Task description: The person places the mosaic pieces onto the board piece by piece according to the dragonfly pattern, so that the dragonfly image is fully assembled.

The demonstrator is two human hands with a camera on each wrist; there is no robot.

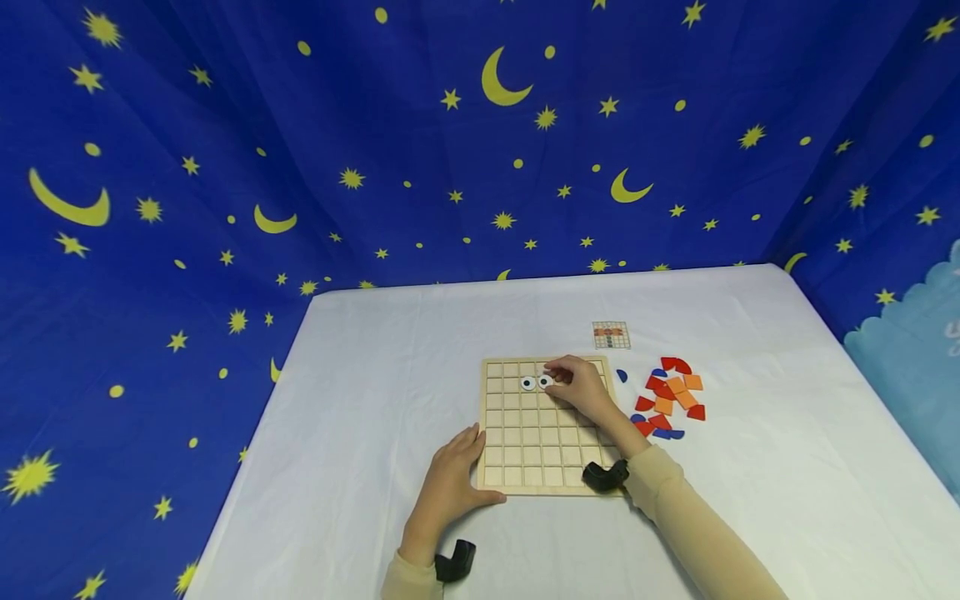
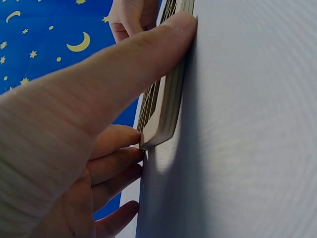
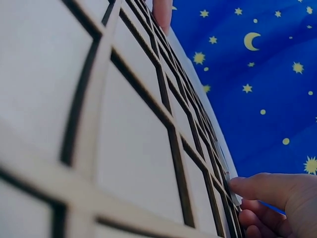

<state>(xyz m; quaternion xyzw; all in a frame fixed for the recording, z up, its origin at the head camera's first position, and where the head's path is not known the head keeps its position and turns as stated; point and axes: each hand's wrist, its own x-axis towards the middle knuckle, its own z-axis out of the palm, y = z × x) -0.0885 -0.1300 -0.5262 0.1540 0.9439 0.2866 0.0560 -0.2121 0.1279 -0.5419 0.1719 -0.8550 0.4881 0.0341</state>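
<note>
A square wooden grid board [image 1: 531,457] lies on the white table. My left hand [image 1: 450,475] rests at its near left corner, the thumb along the front edge and the fingers against the left side. In the left wrist view those fingers [image 2: 116,161] touch the corner from the side. Over the far part of the board, my right hand [image 1: 581,387] pinches a round white eye piece [image 1: 544,382] with a black dot between thumb and fingers. A matching eye piece [image 1: 528,383] lies just left of it on the grid. The right wrist view shows the pinched piece edge-on.
Right of the board lies a loose group of red rounded pieces [image 1: 696,412], orange squares [image 1: 693,382] and blue half-circles [image 1: 677,434]. One blue half-circle [image 1: 622,376] sits apart, near the board's right edge. Behind is a small picture card [image 1: 611,335]. A starry blue curtain [image 1: 420,150] surrounds the table.
</note>
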